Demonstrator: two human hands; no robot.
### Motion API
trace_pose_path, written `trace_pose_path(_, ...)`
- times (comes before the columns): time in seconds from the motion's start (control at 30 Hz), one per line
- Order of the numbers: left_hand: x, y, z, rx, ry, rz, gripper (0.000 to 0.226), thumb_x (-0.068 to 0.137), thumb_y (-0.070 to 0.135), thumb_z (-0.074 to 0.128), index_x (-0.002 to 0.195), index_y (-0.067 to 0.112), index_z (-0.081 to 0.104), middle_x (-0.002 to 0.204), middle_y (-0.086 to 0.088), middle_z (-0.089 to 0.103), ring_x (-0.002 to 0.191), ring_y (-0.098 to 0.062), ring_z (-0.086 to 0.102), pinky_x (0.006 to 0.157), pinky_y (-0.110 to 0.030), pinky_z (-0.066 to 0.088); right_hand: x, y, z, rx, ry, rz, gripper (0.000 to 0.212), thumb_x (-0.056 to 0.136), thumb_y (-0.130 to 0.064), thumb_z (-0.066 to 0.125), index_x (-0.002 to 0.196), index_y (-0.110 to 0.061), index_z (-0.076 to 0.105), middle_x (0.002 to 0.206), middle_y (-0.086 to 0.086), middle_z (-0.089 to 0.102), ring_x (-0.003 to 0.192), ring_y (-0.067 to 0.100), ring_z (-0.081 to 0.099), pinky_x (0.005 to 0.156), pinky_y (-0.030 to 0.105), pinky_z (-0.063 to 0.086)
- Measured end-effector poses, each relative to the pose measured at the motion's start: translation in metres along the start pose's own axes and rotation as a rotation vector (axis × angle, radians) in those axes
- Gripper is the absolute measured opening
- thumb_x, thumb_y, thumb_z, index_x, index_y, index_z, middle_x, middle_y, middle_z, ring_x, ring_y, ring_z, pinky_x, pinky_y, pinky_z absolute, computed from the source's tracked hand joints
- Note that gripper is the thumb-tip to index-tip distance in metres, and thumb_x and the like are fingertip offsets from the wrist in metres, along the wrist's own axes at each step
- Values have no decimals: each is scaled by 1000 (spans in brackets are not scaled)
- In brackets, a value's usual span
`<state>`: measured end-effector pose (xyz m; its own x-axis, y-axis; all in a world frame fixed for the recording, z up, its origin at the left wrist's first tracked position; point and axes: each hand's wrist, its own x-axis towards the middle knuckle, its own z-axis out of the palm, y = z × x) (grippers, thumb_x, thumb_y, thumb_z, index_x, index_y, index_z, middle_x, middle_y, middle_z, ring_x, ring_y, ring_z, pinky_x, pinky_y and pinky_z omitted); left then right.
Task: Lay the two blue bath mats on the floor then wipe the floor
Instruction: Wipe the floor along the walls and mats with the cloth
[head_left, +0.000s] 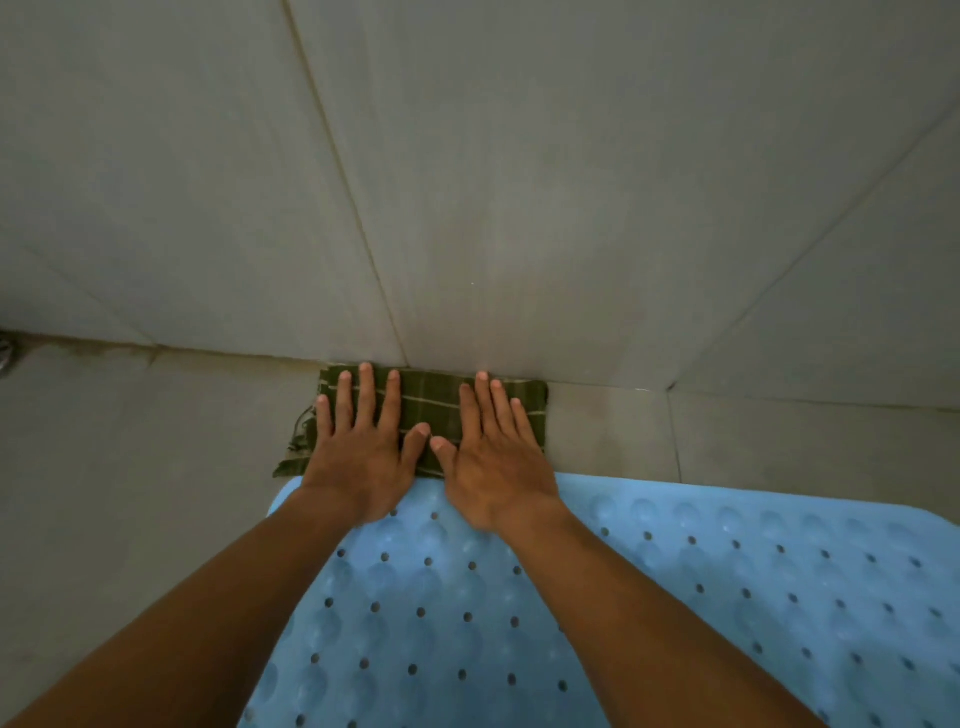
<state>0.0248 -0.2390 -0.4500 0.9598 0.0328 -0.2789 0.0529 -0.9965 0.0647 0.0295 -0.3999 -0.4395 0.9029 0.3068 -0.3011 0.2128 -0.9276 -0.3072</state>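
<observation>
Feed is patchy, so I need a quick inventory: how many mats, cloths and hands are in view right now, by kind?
Blue mats: 1, the mat flat on the floor; no second one in view
Green cloths: 1, the cloth against the wall
Hands: 2, left hand and right hand, both flat on the cloth
Total: 4

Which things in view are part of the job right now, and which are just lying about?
In the job: blue bath mat; green striped cloth under left hand and right hand; tiled floor.
Lying about: dark object at the left edge, unidentifiable; wall.
</observation>
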Motion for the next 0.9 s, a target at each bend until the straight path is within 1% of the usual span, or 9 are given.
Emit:
trace_pose_path(0.1, -1, 12, -1, -28, -7, -15, 91, 79, 67, -10, 155, 18, -13, 162, -15, -19, 149, -34, -19, 119, -51, -10, -2, 15, -6, -28, -42, -42, 70, 104, -52, 14, 157, -13, -10, 163, 4, -24, 149, 17, -24, 121, 36, -15)
trace_pose_path(0.23, -1, 40, -1, -31, -28, -24, 76, 97, 61, 8, 155, 17, -16, 161, -16, -23, 148, -33, -22, 120, -52, -11, -12, 44, -13, -56, -40, -81, 69, 104, -53, 10, 157, -16, -14, 163, 1, -24, 149, 15, -25, 121, 36, -14)
trace_pose_path(0.3, -1, 55, 0, -27, -22, -30, 81, 91, 65, -2, 154, 16, -17, 161, -17, -23, 148, -34, -22, 119, -51, -12, -16, 59, -15, -79, -36, -89, 72, 100, -57, 2, 157, -17, -15, 163, 0, -24, 149, 14, -24, 121, 36, -14)
trace_pose_path(0.37, -3, 68, 0, -28, -19, -33, 88, 82, 65, -10, 155, 16, -16, 161, -17, -22, 148, -34, -21, 119, -51, -13, -19, 73, -17, -90, -20, -96, 81, 88, -61, -13, 156, -18, -16, 163, -1, -24, 149, 14, -23, 121, 35, -15)
trace_pose_path(0.43, -4, 81, 1, -31, -30, -36, 86, 84, 64, -8, 155, 16, -17, 161, -17, -22, 148, -35, -21, 119, -52, -12, -23, 84, -17, -88, -14, -101, 87, 80, -61, -19, 155, -18, -16, 159, -3, -28, 149, 14, -23, 121, 36, -14)
trace_pose_path(0.57, -5, 105, 1, -32, -36, -42, 87, 83, 63, -11, 154, 15, -18, 160, -18, -23, 148, -35, -22, 119, -52, -12, -30, 106, -21, -90, 5, -110, 86, 81, -62, -18, 155, -19, -16, 157, -3, -29, 150, 14, -21, 121, 35, -13)
trace_pose_path(0.73, -7, 134, 2, -39, -48, -41, 76, 97, 59, 4, 153, 14, -20, 160, -18, -26, 147, -36, -25, 119, -54, -12, -39, 135, -29, -94, -1, -131, 84, 84, -63, -14, 156, -21, -14, 164, -2, -19, 151, 13, -19, 122, 36, -10)
trace_pose_path(0.83, -7, 153, 7, -39, -41, -37, 80, 91, 61, -7, 153, 14, -19, 160, -19, -25, 147, -37, -24, 119, -54, -12, -46, 156, -35, -137, -8, -141, 82, 88, -63, -10, 157, -20, -11, 165, -1, -19, 151, 13, -19, 122, 34, -12)
trace_pose_path(0.9, -8, 168, 9, -44, -36, -32, 85, 85, 62, -13, 153, 13, -19, 160, -20, -24, 147, -38, -23, 119, -55, -12, -52, 171, -40, -158, -17, -132, 76, 95, -62, -2, 157, -20, -12, 163, -2, -22, 150, 12, -21, 122, 34, -12)
